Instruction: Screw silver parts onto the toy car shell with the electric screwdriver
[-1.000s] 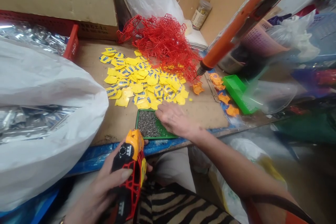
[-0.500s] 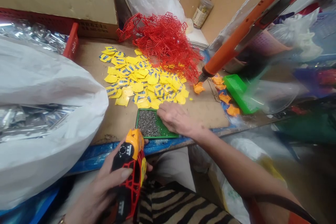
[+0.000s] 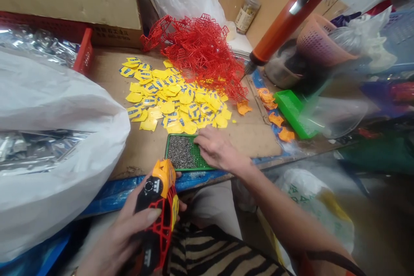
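Low at the front, my left hand [image 3: 129,224] is wrapped round a plastic toy vehicle [image 3: 163,215] in black, red, orange and yellow, which is held tilted with its orange end up. My thumb lies across the red lattice frame on its side. My right hand [image 3: 218,148] rests over the right end of a small green tray [image 3: 202,163], its fingertips pinched together at the far rim. Whatever they hold, if anything, is hidden. Small metal screws [image 3: 181,151] fill the left part of the tray.
Yellow printed plates [image 3: 174,95] and red lattice frames [image 3: 200,47] are heaped behind the tray. An orange power screwdriver [image 3: 278,26] hangs at the right, near orange parts [image 3: 276,119] and a green box [image 3: 294,112]. A white sack [image 3: 64,95] bulges at the left.
The orange screwdriver has swung, its tip moving back and away from the loose orange part. Both hands keep nearly the same pose, with the right hand still at the screw tray.
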The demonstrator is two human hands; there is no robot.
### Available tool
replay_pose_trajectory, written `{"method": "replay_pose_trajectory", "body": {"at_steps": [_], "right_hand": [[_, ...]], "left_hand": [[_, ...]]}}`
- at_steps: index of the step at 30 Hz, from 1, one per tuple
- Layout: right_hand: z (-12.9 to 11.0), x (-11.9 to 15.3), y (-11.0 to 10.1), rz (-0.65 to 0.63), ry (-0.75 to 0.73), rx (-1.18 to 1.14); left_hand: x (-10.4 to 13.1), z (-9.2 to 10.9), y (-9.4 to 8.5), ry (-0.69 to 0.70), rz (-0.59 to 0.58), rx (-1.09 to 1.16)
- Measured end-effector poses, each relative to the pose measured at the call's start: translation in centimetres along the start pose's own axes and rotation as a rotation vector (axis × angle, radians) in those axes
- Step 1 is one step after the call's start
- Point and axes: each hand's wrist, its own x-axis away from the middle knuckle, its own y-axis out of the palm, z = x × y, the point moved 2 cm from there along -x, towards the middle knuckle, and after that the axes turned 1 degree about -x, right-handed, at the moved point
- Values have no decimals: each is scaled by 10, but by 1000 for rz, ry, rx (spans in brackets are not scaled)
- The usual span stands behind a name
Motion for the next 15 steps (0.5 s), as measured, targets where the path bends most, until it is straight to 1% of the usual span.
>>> {"method": "replay_pose_trajectory", "body": {"at_steps": [4, 8, 15], "right_hand": [[-2, 3, 1, 9, -31, -3], [3, 5, 0, 38, -7, -22], [2, -3, 4, 47, 23, -33]], "left_hand": [[0, 0, 1, 13, -8, 8], [0, 2, 1, 12, -11, -11], [-1, 1, 1, 36, -40, -27]]}}
